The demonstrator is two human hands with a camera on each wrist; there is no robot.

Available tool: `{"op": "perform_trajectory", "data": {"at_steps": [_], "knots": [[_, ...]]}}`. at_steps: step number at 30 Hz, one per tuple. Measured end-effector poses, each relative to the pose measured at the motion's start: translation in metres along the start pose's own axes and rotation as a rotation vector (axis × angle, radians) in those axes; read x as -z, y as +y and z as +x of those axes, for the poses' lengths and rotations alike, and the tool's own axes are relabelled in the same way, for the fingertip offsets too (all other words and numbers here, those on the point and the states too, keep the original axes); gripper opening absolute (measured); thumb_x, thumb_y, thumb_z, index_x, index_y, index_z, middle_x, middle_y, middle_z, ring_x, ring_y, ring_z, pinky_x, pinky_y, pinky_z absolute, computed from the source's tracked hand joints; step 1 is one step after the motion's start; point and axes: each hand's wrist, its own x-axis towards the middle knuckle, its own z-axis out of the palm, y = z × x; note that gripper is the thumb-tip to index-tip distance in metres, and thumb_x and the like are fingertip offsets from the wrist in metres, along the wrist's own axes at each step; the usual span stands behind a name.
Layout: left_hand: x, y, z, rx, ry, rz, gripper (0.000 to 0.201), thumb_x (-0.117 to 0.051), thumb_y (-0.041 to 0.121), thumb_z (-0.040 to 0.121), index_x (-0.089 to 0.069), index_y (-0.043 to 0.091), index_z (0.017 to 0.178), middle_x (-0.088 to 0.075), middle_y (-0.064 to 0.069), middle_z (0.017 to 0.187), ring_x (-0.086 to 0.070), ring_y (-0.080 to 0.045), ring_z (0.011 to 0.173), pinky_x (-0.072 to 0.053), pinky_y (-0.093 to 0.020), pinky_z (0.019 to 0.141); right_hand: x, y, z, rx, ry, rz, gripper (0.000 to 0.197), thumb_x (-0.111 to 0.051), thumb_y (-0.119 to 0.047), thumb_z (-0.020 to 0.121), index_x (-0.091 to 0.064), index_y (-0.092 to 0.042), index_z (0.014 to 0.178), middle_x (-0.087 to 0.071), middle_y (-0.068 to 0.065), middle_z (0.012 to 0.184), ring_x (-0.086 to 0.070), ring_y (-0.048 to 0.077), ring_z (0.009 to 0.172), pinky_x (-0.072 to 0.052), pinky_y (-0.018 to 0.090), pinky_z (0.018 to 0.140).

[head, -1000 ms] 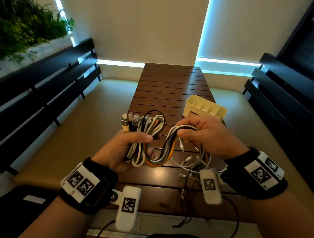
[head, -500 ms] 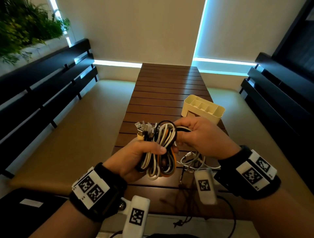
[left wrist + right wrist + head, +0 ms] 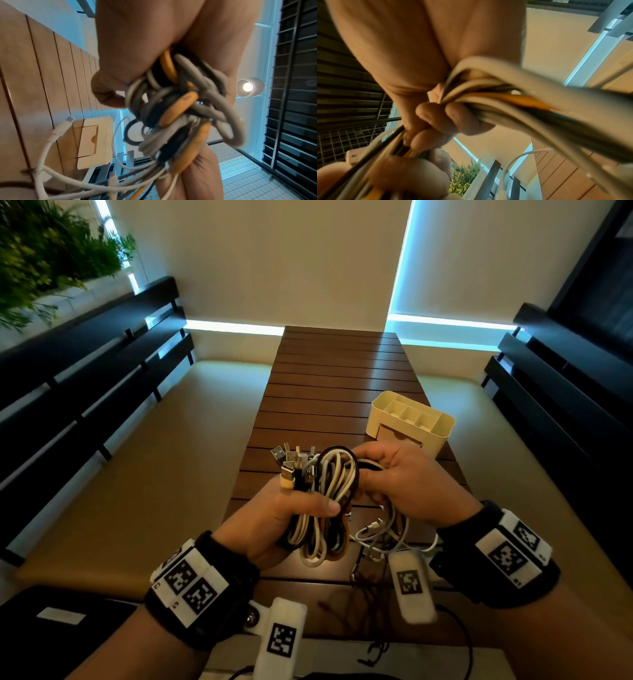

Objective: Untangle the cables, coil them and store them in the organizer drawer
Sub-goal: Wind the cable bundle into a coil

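Note:
A folded bundle of white, black, grey and orange cables is held above the slatted wooden table. My left hand grips the bundle's middle, thumb across the front, with several USB plugs sticking up behind it. My right hand grips the strands at the top loop, its curled fingers wrapped round them. Loose ends with small white plugs hang below the right hand. The left wrist view shows the coiled cables under my palm. The cream organizer stands just beyond my right hand.
Dark slatted benches run along both sides of the table, over a beige floor. Green plants sit at the upper left. Thin black wires trail onto the near end of the table.
My hands have come together: the right hand carried the long loop over to the left, so the spread cables are now doubled into one compact bundle in the left hand.

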Motion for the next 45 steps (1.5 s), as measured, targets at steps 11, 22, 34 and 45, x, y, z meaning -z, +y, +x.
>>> {"op": "perform_trajectory", "data": {"at_steps": [11,22,34,45], "knots": [[0.000,0.009,0.012,-0.010,-0.019,0.028,0.033,-0.061,-0.004,0.072,-0.067,0.003,0.103,-0.061,-0.018,0.084,-0.061,-0.031,0.075,-0.053,-0.056,0.079,0.009,0.005,0.005,-0.059,-0.037,0.344,0.025,-0.060,-0.003,0.083,-0.066,-0.013,0.106,-0.072,0.007,0.096,-0.066,0.022,0.079,-0.058,0.026,0.070],[-0.015,0.004,0.024,-0.053,0.068,0.070,0.036,-0.061,-0.005,0.075,-0.059,0.001,0.110,-0.060,-0.017,0.083,-0.061,-0.029,0.066,-0.053,-0.048,0.065,0.002,-0.002,0.011,0.183,0.026,-0.202,0.047,-0.054,-0.047,0.096,-0.053,-0.031,0.140,-0.061,-0.015,0.130,-0.057,-0.001,0.118,-0.050,0.023,0.094],[-0.034,0.002,0.027,-0.059,0.060,0.084,0.046,-0.061,-0.007,0.070,-0.059,0.002,0.116,-0.066,-0.014,0.091,-0.066,-0.028,0.075,-0.057,-0.039,0.066,0.014,0.002,0.006,0.212,-0.012,-0.157,0.044,-0.052,-0.046,0.096,-0.058,-0.029,0.137,-0.064,-0.014,0.128,-0.057,-0.003,0.119,-0.048,0.023,0.099],[-0.039,0.018,0.025,-0.138,0.057,0.033,0.038,-0.058,-0.010,0.073,-0.065,0.003,0.108,-0.067,-0.020,0.096,-0.066,-0.034,0.080,-0.058,-0.049,0.067,0.033,0.036,-0.007,-0.019,-0.184,0.296,0.030,-0.068,-0.044,0.084,-0.064,-0.022,0.104,-0.067,0.001,0.077,-0.067,0.019,0.072,-0.056,0.030,0.070]]}}
